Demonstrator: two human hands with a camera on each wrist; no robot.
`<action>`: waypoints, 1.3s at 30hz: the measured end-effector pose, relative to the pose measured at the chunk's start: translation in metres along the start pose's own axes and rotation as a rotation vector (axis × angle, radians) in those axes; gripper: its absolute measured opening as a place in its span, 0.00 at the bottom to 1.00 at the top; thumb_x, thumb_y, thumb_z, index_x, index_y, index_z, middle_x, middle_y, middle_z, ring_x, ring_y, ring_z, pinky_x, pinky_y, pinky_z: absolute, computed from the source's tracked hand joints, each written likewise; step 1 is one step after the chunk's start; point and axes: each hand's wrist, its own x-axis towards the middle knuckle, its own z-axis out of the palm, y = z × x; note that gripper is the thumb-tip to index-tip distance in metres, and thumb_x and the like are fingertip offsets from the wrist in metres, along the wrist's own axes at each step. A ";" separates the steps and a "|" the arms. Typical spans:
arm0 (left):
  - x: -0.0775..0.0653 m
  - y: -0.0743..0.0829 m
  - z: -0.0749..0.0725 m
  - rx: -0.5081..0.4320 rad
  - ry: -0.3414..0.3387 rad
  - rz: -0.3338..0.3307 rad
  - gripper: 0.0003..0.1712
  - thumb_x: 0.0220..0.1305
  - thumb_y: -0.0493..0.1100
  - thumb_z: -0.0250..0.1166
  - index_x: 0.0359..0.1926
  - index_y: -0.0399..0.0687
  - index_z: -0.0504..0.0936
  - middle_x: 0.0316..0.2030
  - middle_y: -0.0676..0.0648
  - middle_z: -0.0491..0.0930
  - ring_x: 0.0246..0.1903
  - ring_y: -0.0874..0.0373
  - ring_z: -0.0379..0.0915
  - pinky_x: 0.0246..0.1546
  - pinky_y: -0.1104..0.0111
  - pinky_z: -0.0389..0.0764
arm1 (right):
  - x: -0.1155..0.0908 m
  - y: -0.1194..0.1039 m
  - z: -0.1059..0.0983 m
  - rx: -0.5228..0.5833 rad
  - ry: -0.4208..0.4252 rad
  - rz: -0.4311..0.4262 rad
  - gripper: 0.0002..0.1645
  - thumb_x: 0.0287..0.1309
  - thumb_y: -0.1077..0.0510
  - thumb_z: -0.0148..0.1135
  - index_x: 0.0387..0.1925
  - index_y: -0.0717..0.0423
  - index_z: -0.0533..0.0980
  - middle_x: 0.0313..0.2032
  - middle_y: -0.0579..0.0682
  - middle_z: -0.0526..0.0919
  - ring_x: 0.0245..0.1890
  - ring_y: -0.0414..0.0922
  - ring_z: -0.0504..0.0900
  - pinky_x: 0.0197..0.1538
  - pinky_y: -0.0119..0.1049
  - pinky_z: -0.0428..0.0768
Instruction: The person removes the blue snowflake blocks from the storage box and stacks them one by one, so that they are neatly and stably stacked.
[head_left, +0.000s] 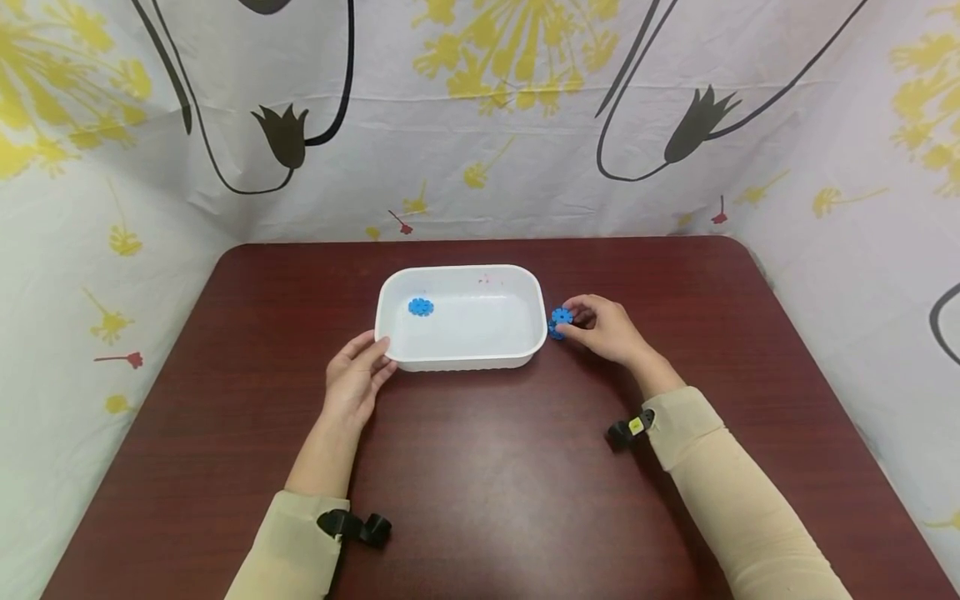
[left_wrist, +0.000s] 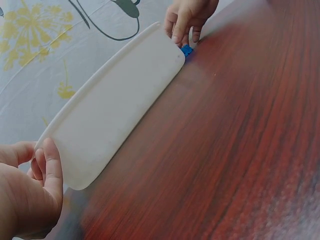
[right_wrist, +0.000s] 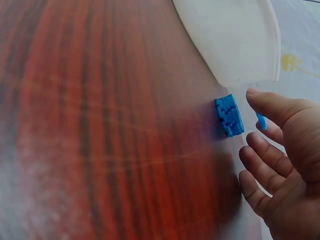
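Note:
A white plastic tray [head_left: 468, 360] stands on the table, with several blue snowflake-shaped discs [head_left: 421, 307] lying in its left part. My left hand [head_left: 354, 379] grips the tray's near left corner, thumb over the rim and fingers along the outer wall. Just beyond the tray's right end, my right hand [head_left: 606, 332] pinches a blue snowflake disc [head_left: 562, 316] between thumb and index finger. Below it, a small stack of blue snowflake discs [right_wrist: 229, 116] rests on the table close to the tray. In the right wrist view, the other fingers are loosely bent, and the thumb partly hides the pinched disc.
The dark red wooden table [head_left: 480, 475] extends around the tray. A white cloth [head_left: 480, 192] printed with yellow and grey flowers hangs behind the table and along both sides. Black wrist cameras are strapped over both beige sleeves [head_left: 682, 425].

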 end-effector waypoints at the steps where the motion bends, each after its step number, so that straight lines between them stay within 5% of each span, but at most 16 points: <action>1: 0.000 0.000 0.000 -0.001 -0.001 0.001 0.18 0.67 0.35 0.68 0.56 0.44 0.75 0.29 0.51 0.76 0.27 0.63 0.76 0.39 0.72 0.87 | 0.000 0.000 0.000 0.000 -0.007 -0.001 0.23 0.59 0.56 0.74 0.52 0.63 0.78 0.43 0.59 0.82 0.43 0.53 0.82 0.48 0.49 0.84; 39: 0.002 0.000 -0.002 0.014 -0.009 -0.015 0.21 0.68 0.36 0.68 0.59 0.43 0.74 0.30 0.50 0.77 0.28 0.62 0.77 0.39 0.72 0.87 | 0.003 0.003 0.001 -0.019 -0.006 -0.040 0.22 0.60 0.56 0.73 0.51 0.64 0.79 0.44 0.60 0.82 0.44 0.56 0.82 0.49 0.51 0.83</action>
